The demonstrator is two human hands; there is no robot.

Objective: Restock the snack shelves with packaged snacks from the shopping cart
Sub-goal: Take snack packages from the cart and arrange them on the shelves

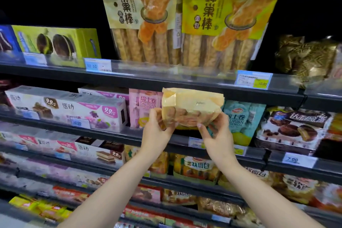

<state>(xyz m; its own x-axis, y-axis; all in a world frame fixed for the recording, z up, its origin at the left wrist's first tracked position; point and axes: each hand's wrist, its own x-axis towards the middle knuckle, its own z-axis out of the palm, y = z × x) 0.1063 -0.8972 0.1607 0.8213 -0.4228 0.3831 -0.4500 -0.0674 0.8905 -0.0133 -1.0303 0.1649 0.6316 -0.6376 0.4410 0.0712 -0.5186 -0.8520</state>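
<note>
Both forearms reach up from the bottom of the view toward the snack shelves (240,96), and they are the nearest things to the camera. These dark shelves are the largest thing here; they run in several levels, each with a clear front strip for price tags, so the goods stand facing the customer. On the upper level two tall bags of bread sticks (185,24) stand upright side by side, probably because their length does not allow them to lie flat.

On the level below, a pink roll-snack bag (142,105) and a light blue roll-snack bag (244,118) stand apart, with a gap between them. A pale yellow snack bag (192,107) is held in front of this gap, above the shelf edge and not yet resting on it. I judge that the gap is its place.

Its lower left corner is gripped by the left hand (157,129), fingers curled round the edge. The right hand (216,135) pinches the lower right edge. Two hands keep the soft bag upright and level, I think, so it slides in without tipping its neighbours. The shopping cart is not in view.
</note>
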